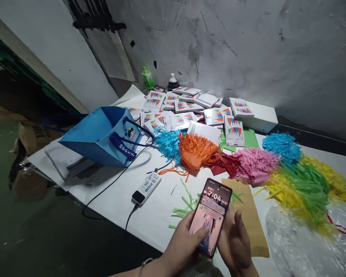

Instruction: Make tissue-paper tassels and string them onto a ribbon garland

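A smartphone (212, 215) with a lit lock screen is held upright and slightly tilted above the table's front edge. My left hand (186, 238) is closed around its left side, the thumb resting on the lower screen. Against the right edge, my right hand (235, 240) cups the phone; its thumb points up away from the screen and its other fingers are partly hidden behind. Under the phone lie green paper strips (187, 204) and a brown paper sheet (252, 219). A white power bank (147, 187) with a cable plugged in sits to the left.
Tissue tassel bunches in blue, orange (198, 152), red, pink (256, 163), green (308, 186) and yellow cross the table. Behind them are many printed boxes (187, 105), a green bottle (147, 77) and a wall. A blue gift bag (95, 134) lies left; clear plastic (294, 240) lies right.
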Demonstrator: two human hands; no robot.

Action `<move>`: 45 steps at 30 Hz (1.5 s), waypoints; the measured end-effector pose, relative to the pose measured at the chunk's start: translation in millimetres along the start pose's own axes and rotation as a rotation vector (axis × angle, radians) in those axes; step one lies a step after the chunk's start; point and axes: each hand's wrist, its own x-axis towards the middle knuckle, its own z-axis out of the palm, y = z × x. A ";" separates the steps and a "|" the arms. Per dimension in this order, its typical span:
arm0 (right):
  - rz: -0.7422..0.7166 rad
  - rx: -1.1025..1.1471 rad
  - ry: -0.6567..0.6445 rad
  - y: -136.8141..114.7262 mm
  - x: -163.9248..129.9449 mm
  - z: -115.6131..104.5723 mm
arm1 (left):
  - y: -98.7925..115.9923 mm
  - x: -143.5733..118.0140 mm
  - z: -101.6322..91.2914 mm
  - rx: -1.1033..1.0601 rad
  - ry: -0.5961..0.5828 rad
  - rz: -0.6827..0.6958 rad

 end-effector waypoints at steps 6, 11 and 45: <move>0.002 -0.017 -0.013 1.9 -0.4 -1.4 | -5.3 1.0 2.4 -0.044 0.023 0.006; 0.012 -0.004 -0.010 3.2 -0.2 -0.3 | -8.4 -0.9 1.9 -0.072 0.034 0.007; 0.089 0.018 -0.012 -12.3 1.1 -1.2 | 1.0 -0.2 -22.0 -0.092 -0.541 -0.099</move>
